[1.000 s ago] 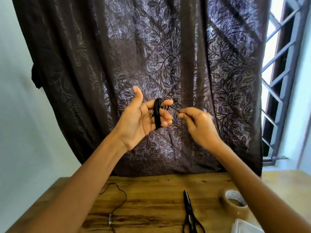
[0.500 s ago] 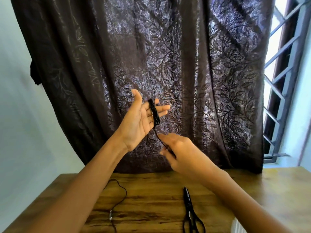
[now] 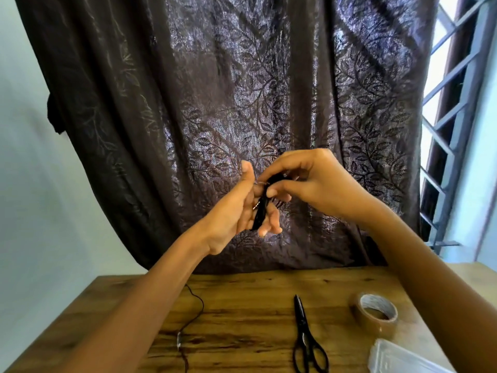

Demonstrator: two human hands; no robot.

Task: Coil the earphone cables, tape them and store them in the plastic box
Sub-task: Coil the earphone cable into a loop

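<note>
Holding both hands up in front of a dark curtain [image 3: 215, 90] with a leaf pattern, the person works in the middle of the frame. The brown tape roll [image 3: 376, 314] has a pale inside ring, and any print on it is too blurry to read.

The earphone cable [image 3: 262, 211] is thin and black. It is wound into a tight bunch of loops that runs up and down across the left hand's fingers. A small silver plug tip [image 3: 255, 205] pokes out of the bunch near the palm.

The left hand [image 3: 231, 214] is open, with its thumb pointing straight up and its fingers almost straight. The loops sit round those fingers. The right hand [image 3: 322, 184] comes in from the right, with its fingers bent. Its thumb and first finger pinch the top of the black bunch. I cannot tell just how many loops it has hold of.

Below the hands is a wooden table [image 3: 242, 292]. A second earphone cable [image 3: 195, 310] lies loose on it at the lower left, partly hidden by the left arm. Black scissors [image 3: 305, 337] lie closed in the lower middle, blades pointing away. The tape roll lies flat at the lower right. The clear plastic box [image 3: 398, 359] sits in the bottom right corner, just beside the tape. A window with grey bars [image 3: 451, 103] is at the right edge.
</note>
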